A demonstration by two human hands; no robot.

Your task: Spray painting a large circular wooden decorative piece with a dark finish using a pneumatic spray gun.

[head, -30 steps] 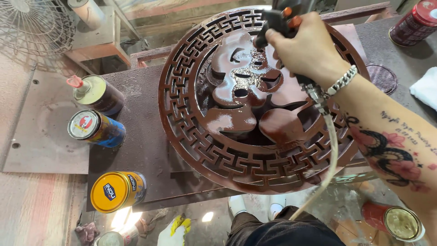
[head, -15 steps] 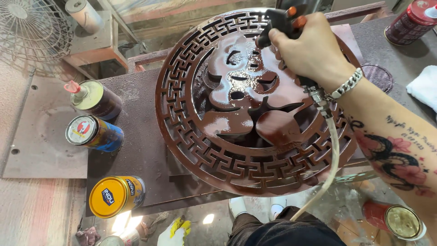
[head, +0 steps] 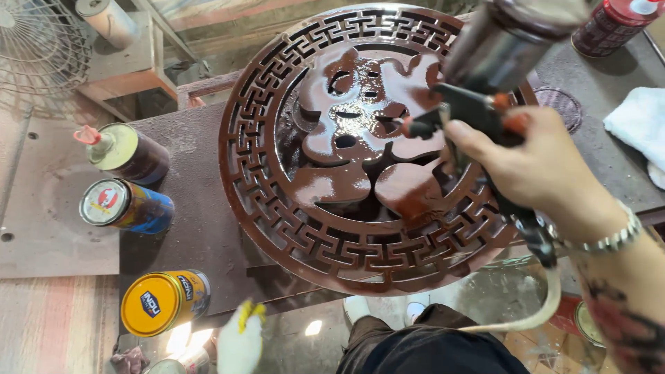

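Right hand (head: 547, 173) grips a spray gun (head: 485, 104) over the right rim of the glossy brown round grille (head: 332, 228), which lies on the dark worktop (head: 194, 228). Left hand (head: 241, 343), gloved, hangs below the worktop's front edge, apparently holding nothing. Three cans (head: 128, 208) crowd the left side; a white cloth (head: 641, 125) lies right.

Dusty brown workbench (head: 208, 228), wire fan guard (head: 41, 48), wooden floor (head: 55, 325).
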